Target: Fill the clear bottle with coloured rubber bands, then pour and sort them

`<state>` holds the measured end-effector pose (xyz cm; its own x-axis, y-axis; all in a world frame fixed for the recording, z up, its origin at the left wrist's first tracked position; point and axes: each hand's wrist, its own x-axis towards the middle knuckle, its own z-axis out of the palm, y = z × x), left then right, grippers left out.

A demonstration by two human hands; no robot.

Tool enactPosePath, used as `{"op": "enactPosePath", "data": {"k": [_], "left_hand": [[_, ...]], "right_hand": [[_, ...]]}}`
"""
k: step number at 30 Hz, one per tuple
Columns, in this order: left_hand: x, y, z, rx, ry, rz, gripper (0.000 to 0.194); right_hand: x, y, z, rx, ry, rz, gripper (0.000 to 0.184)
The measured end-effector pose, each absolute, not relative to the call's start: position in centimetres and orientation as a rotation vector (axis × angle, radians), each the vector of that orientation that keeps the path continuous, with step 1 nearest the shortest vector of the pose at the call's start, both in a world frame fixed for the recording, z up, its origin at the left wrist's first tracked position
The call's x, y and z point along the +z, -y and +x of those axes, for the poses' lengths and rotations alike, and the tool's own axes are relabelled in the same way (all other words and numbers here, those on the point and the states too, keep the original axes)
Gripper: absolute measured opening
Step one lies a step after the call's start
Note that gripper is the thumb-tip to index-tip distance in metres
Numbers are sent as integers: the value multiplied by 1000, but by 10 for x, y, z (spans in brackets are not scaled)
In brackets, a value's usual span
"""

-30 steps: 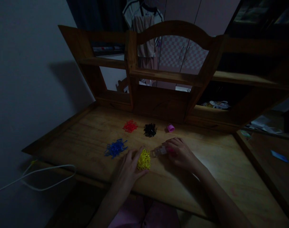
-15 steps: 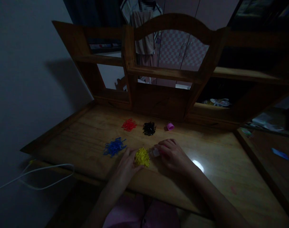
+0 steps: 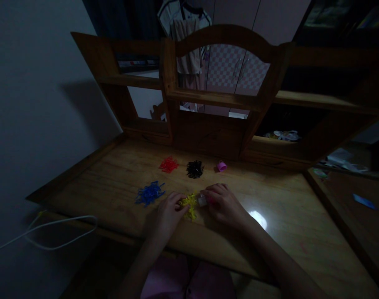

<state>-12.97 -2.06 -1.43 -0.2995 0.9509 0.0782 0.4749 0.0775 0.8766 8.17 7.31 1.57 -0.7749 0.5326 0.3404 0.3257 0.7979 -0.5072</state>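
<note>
In the head view, a pile of thin yellow strips lies on the table near its front edge. My left hand is over the left side of this pile, its fingers bent and closed around some of the strips. My right hand grips a small clear container with a pink part, tipped on its side towards the yellow pile. Its far end is covered by my fingers. Further left lies a loose pile of blue strips.
Behind are a red pile, a black pile and a small pink cup-like piece. A wooden shelf unit rises along the table's back. A white cable loops at the left edge.
My left hand has gone from cupping the side of the yellow pile to closing its fingers over it. The yellow pile now looks smaller and more spread. My right hand has barely moved.
</note>
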Motion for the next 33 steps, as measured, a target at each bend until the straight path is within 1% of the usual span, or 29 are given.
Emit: {"op": "enactPosePath", "data": {"k": [8, 14, 20, 25, 33], "left_hand": [[9, 15, -137, 1223, -1896, 1513, 18], [35, 11, -138, 1256, -1805, 1591, 23], [58, 12, -135, 1148, -1804, 1913, 28], [68, 8, -134, 1265, -1746, 1986, 21], [81, 6, -130, 1248, -1832, 1933, 10]], "right_hand": [[13, -68, 75, 801, 2286, -671, 46], [15, -67, 73, 1047, 2054, -739, 36], [10, -69, 73, 1306, 1837, -822, 41], [4, -69, 72, 1418, 1786, -785, 45], [9, -65, 72, 1553, 1715, -743, 49]]}}
